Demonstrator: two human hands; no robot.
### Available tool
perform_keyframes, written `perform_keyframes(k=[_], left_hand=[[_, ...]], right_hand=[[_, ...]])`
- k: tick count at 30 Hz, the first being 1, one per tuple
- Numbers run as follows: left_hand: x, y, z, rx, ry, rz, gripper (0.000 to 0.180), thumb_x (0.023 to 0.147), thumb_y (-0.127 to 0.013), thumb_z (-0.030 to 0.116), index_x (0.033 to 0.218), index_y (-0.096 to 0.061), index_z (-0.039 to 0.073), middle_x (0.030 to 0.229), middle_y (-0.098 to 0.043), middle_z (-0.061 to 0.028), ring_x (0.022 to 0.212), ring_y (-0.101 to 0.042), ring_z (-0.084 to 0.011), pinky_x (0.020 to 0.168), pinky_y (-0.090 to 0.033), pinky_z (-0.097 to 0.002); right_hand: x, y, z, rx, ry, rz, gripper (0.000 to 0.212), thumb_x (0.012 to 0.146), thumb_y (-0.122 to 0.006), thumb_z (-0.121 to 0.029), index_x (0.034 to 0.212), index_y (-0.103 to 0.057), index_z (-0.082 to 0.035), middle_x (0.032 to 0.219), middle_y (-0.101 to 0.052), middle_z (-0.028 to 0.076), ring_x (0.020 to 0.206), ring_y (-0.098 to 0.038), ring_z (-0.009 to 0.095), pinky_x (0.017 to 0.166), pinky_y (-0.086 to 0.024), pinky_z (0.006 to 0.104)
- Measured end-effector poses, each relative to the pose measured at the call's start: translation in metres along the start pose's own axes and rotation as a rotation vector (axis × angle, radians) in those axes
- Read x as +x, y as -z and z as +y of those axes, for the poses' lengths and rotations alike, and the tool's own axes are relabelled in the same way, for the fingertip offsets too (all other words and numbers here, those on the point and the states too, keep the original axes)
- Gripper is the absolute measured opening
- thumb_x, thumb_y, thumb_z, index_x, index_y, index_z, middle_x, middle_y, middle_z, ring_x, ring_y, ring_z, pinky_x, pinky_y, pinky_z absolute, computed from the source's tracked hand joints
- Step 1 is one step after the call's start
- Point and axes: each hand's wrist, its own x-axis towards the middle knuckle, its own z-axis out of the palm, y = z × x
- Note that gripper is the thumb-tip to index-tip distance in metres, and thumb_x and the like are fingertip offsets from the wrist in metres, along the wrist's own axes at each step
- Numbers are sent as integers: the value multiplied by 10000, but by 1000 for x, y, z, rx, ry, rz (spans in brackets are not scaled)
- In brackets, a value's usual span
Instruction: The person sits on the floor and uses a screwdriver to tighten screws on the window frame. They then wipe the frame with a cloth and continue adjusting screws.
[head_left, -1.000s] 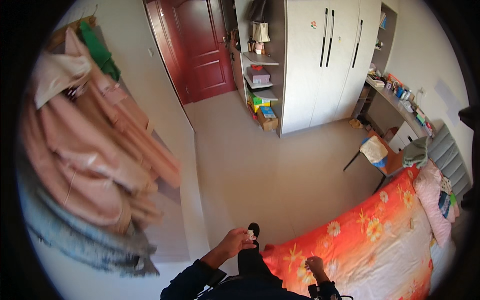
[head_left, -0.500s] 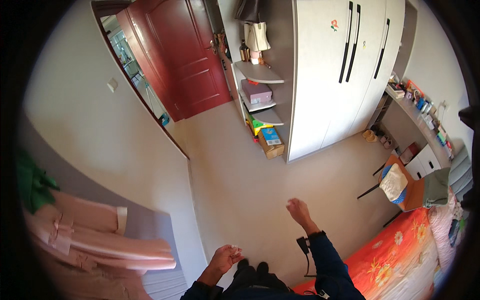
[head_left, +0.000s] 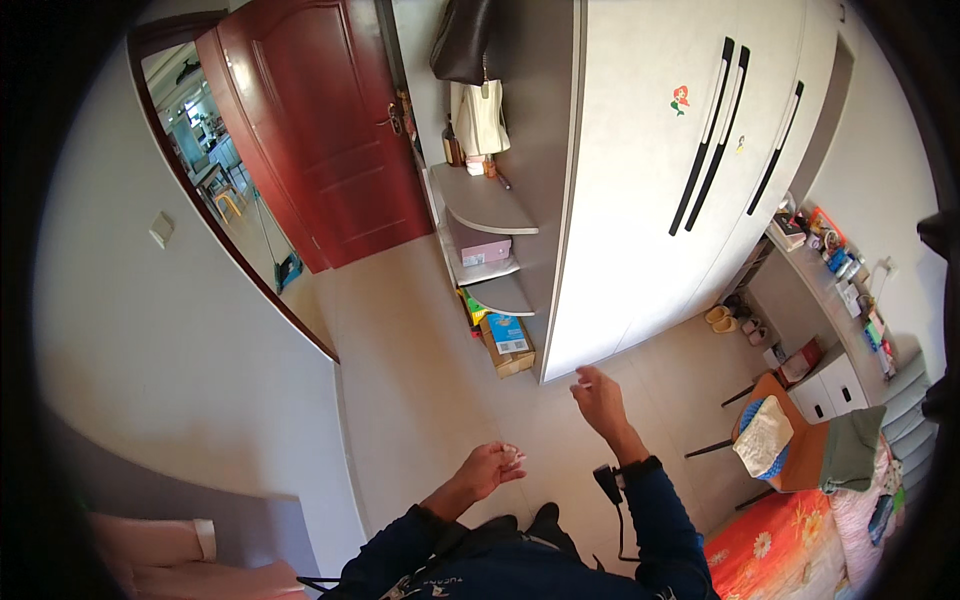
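Observation:
My left hand [head_left: 490, 470] is held over the floor at the lower middle, its fingers curled together. Something small and pale may be at the fingertips, too small to name. To its right and a little farther off is my right hand [head_left: 602, 402], with bent fingers closed in toward the palm; whatever they hold, if anything, is hidden. Both hands hang in the air, apart from each other and from any furniture. A black device on a cable [head_left: 608, 485] sits beside my right wrist. Ahead of my right hand stands a white wardrobe [head_left: 640, 270] with long black handles.
A red door [head_left: 330, 130] stands ajar at the far left. Open corner shelves [head_left: 490, 205] carry bags and boxes, with a cardboard box [head_left: 510, 355] on the floor below. On the right are a chair [head_left: 805, 450], a cluttered desk [head_left: 810, 265] and a bed with orange floral bedding [head_left: 770, 545].
I have moved forward: the wardrobe and shelves look nearer, and the pink cloth at left has slid toward the lower edge. Both hands sit higher in the picture, still curled.

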Motion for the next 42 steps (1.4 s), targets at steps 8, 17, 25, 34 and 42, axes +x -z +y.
perform_keyframes(k=[8, 17, 25, 34, 42], left_hand=[[76, 1, 56, -29, 9, 110, 127, 982, -613, 124, 1040, -588, 13, 1036, -639, -105, 881, -646, -192, 935, -578, -432], [180, 94, 164, -109, 101, 35, 48, 949, -641, 71, 957, -621, 28, 1020, -651, -102, 953, -662, -238, 945, -561, -473], [193, 206, 258, -232, 92, 170, 73, 950, -591, 55, 966, -634, -1, 960, -658, -133, 929, -673, -247, 880, -597, -495], [208, 257, 316, -250, 118, 178, 79, 957, -612, 59, 943, -638, -14, 974, -678, -149, 866, -676, -236, 843, -613, -514], [232, 230, 349, -76, 165, 57, 50, 967, -603, 84, 960, -633, 45, 992, -673, -98, 913, -670, -221, 885, -589, -476]], right_hand=[[157, -20, -37, -1, 93, 27, 431, 844, -663, -95, 1249, -601, 38, 1119, -663, 251, 899, -694, 338, 805, -553, 398], [384, -108, -53, -165, 143, 158, 458, 834, -639, -123, 1255, -585, 48, 1145, -639, 299, 1026, -647, 426, 892, -514, 471], [603, -190, -46, -844, -186, -302, 413, 897, -607, -176, 1262, -554, 9, 1184, -636, 218, 1130, -606, 388, 944, -496, 415], [611, -212, 2, -829, 515, 294, 263, 994, -505, -157, 1188, -591, -2, 1091, -640, 164, 1043, -626, 292, 937, -502, 430], [583, -203, -37, -693, -369, 8, 315, 893, -605, -284, 1079, -717, -55, 1104, -709, 213, 1043, -695, 347, 886, -563, 437]])
